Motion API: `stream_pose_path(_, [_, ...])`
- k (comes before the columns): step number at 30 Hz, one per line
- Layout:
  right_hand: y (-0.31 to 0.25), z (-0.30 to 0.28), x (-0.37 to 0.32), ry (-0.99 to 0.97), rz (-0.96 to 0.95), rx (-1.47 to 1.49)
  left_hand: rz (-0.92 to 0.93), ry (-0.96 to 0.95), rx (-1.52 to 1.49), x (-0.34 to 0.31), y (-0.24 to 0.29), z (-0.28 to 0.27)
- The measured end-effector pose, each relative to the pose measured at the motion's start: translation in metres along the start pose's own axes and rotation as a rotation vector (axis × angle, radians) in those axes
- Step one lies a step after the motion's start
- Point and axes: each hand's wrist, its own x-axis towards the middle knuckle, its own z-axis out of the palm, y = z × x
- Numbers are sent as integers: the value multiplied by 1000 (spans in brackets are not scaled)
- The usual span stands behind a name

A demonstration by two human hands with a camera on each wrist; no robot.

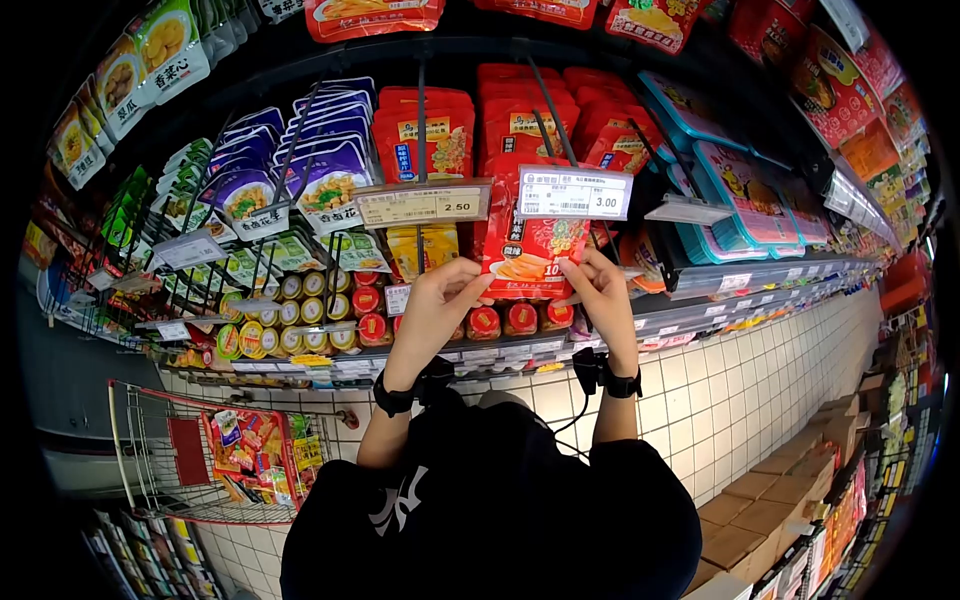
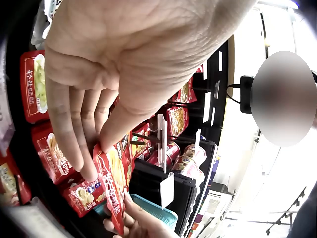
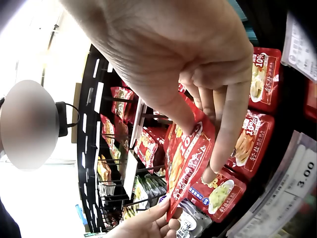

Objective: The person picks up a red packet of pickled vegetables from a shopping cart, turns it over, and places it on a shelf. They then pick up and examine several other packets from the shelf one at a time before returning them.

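Observation:
A red food packet (image 1: 530,240) with a picture of yellowish strips hangs upright in front of the shelf rack, its upper part behind a price tag (image 1: 575,193) reading 3.00. My left hand (image 1: 440,305) pinches its lower left corner between thumb and fingers. At the lower right corner, my right hand (image 1: 605,300) pinches the same packet. From the left wrist the packet (image 2: 114,181) shows edge-on below the left thumb. The right wrist view shows the right thumb pressed on the packet's printed front (image 3: 185,158), with fingers behind it.
More red packets (image 1: 425,130) hang behind, beside purple packets (image 1: 335,180) on hooks. Jars (image 1: 485,322) line the shelf below. Blue trays (image 1: 740,200) stand to the right. A shopping cart (image 1: 165,505) with several packets is behind on the left; cardboard boxes (image 1: 770,485) lie at right.

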Motion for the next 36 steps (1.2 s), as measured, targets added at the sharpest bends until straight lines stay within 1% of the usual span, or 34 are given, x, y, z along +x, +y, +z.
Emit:
stream_pose_path(5, [2, 3, -5, 6, -34, 7, -21, -19, -80, -3, 2, 0])
stream_pose_path(7, [5, 5, -6, 36, -33, 19, 56, -16, -65, -8, 0, 4])
stream_pose_path(10, [10, 3, -3, 24, -33, 39, 93, -37, -8, -13, 1, 5])
stream_pose_path(12, [14, 4, -5, 56, -30, 22, 91, -34, -23, -18, 9, 8])
stream_pose_path(14, [17, 3, -5, 46, -48, 22, 132, -45, 10, -18, 4, 5])
stream_pose_path(16, [19, 1, -6, 45, -47, -4, 121, -62, -33, -19, 4, 6])
stream_pose_path(17, [19, 0, -5, 35, -57, -22, 91, -42, -54, -17, 8, 8])
stream_pose_path(21, [24, -3, 3, 34, -87, -66, 119, -9, 52, -2, -3, 8])
stream_pose_path(23, [27, -2, 7, 37, -99, -65, 121, 37, 162, 6, -8, 9])
stream_pose_path(24, [30, -4, 10, 34, -103, -67, 127, 40, 161, 10, -10, 9])
stream_pose_path(26, [34, -8, 15, 35, -79, -85, 146, 72, 289, 16, -16, 7])
stream_pose_path(28, [32, -3, 23, 50, -90, -93, 141, 89, 272, 24, -19, 4])
stream_pose_path(32, [24, -1, 33, 70, -98, -86, 184, 138, 360, 39, -20, 1])
stream_pose_path(34, [31, -5, 42, 89, -138, -128, 178, 110, 435, 45, -20, 0])
stream_pose_path(35, [34, -9, 47, 89, -126, -131, 205, 158, 427, 49, -20, 2])
stream_pose_path(36, [35, -9, 52, 86, -131, -127, 210, 161, 432, 52, -20, 2])
